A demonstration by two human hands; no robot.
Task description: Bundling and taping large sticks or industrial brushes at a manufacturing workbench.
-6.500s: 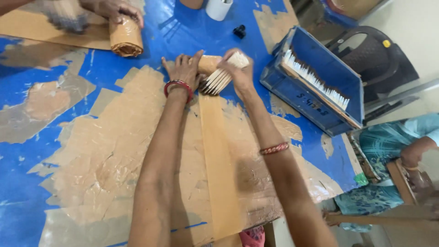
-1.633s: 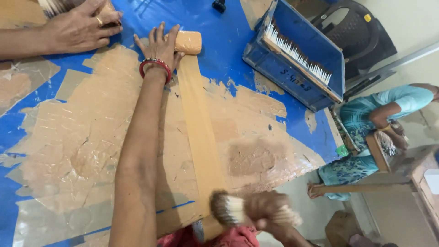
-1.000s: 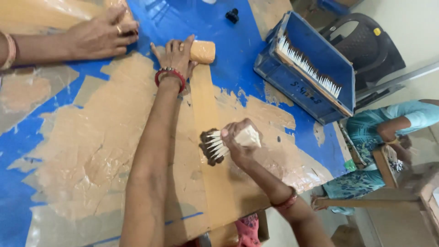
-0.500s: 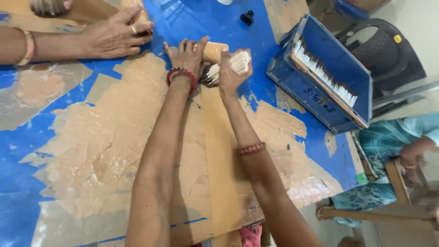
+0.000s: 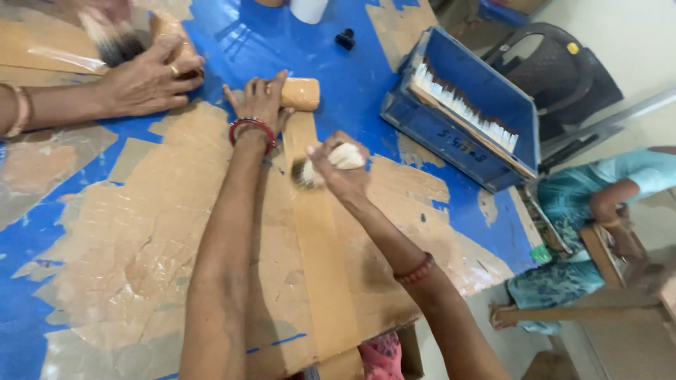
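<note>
The right hand (image 5: 338, 169) was closed around a brush (image 5: 325, 163), its grip wrapped tight on the pale handle with the dark-tipped bristles sticking out to the left of the fist. The bristles touched a long tan strip (image 5: 320, 246) that ran from under the grip down toward the near edge of the table (image 5: 352, 63). The left hand (image 5: 257, 105) lay flat just beyond and left of the brush, fingers spread, not gripping anything; it pressed on the far end of the strip, with its fingertips against the roll (image 5: 301, 93) of the same tan stuff. A red bangle (image 5: 251, 130) sat on that wrist. Further left, another person's hand (image 5: 144, 83) rested on the table beside a second brush (image 5: 113, 43), which was blurred. Right of the grip, well apart, stood a blue crate (image 5: 451, 134) with pale brush handles lined up inside.
</note>
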